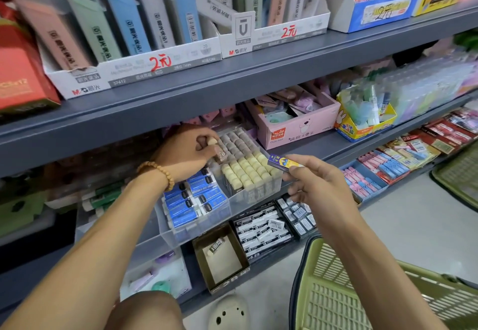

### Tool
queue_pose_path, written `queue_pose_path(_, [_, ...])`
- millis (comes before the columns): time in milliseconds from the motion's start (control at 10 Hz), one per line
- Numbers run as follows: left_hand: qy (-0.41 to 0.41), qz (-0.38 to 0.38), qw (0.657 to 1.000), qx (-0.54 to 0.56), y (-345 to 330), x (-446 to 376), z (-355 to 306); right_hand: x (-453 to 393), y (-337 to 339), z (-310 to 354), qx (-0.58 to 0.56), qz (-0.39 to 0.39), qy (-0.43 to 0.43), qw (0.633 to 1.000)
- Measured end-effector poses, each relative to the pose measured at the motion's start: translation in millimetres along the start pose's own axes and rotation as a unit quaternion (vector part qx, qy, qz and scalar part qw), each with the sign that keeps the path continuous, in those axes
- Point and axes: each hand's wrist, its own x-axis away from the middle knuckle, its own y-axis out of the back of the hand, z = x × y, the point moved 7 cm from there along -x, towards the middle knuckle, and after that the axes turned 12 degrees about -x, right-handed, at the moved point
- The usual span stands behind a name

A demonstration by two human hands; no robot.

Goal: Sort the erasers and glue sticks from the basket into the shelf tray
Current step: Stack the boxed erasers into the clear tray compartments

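Observation:
My left hand grips a cream eraser with a brown 2B sleeve at the left edge of the clear shelf tray. Rows of upright cream and grey erasers fill that tray. Beside it, a second clear tray contains blue-sleeved erasers. My right hand pinches a blue and yellow eraser box just right of the tray. The green basket stands below my right forearm; what lies in it is hidden.
Grey shelves run across the view. Boxes of pencil leads line the upper shelf. A pink box and a yellow box of correction items sit to the right. Black-sleeved erasers and a brown carton lie below. Another green basket is at far right.

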Motion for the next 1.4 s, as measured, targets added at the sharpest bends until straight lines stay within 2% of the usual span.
queue_pose_path(100, [0.009,-0.018,0.991,0.129,9.3,8.4,0.4,2.1,2.5,-1.6,-0.003,-0.006,-0.003,1.000])
queue_pose_path(200, [-0.044,0.040,0.986,0.154,0.7,16.6,-10.6,5.4,0.6,-3.6,-0.003,-0.006,-0.006,1.000])
queue_pose_path(300, [-0.082,0.072,0.988,0.112,-8.9,19.5,-19.1,8.1,-1.1,-3.7,-0.004,-0.001,-0.009,1.000])
queue_pose_path(500, [-0.110,0.076,0.990,0.042,-9.8,17.7,-27.9,9.9,1.8,0.1,-0.006,-0.007,-0.007,1.000])
queue_pose_path(600, [-0.099,0.072,0.992,0.039,-7.6,16.0,-26.9,10.6,2.1,0.9,-0.001,-0.008,-0.007,1.000])
queue_pose_path(800, [-0.093,0.129,0.987,0.002,-20.1,21.5,-34.8,12.0,4.2,0.5,-0.002,-0.011,-0.008,1.000])
queue_pose_path(900, [-0.090,0.129,0.987,-0.028,-21.0,24.4,-40.3,13.3,4.2,0.5,-0.007,-0.007,-0.005,1.000])
queue_pose_path(1100, [-0.103,0.149,0.983,-0.034,-20.3,30.1,-46.5,14.2,8.3,-1.1,-0.008,-0.010,-0.003,1.000])
queue_pose_path(1300, [-0.068,0.113,0.991,-0.009,-29.0,30.7,-42.9,19.2,8.8,-7.5,-0.002,-0.014,-0.007,1.000])
queue_pose_path(1400, [-0.076,0.117,0.990,-0.021,-31.5,29.7,-41.9,20.1,10.9,-8.6,-0.003,-0.016,-0.005,1.000])
